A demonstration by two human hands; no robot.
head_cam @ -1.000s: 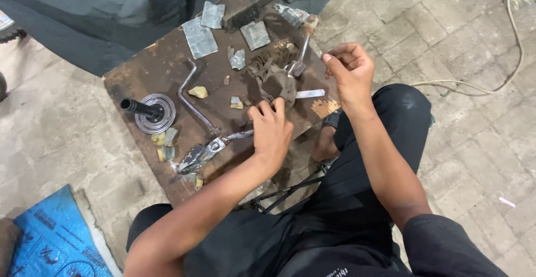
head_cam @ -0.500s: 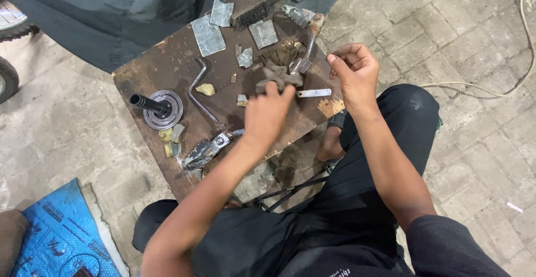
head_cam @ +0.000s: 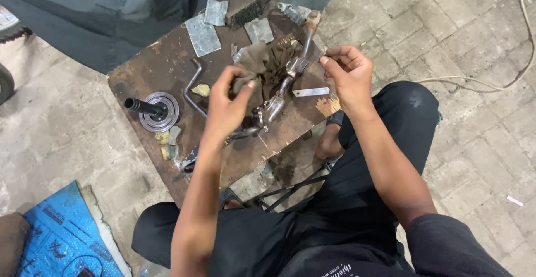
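Head view: the left hand [head_cam: 226, 101] pinches a dirty brown rag [head_cam: 258, 65] at its lower edge, lifting it over the low wooden table [head_cam: 151, 67]. This looks like a wiping step; next, the rag wants bringing onto the metal lever part [head_cam: 285, 90]. That part lies at the rag's 5 o'clock, long axis running 1 to 7 o'clock. The right hand [head_cam: 349, 73] has fingertips pressed together, whether on something I cannot tell.

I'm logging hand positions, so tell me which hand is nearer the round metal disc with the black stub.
Left. The left hand, pinching a dirty rag, hovers just right of the disc. The right hand is farther off, over the board's right edge.
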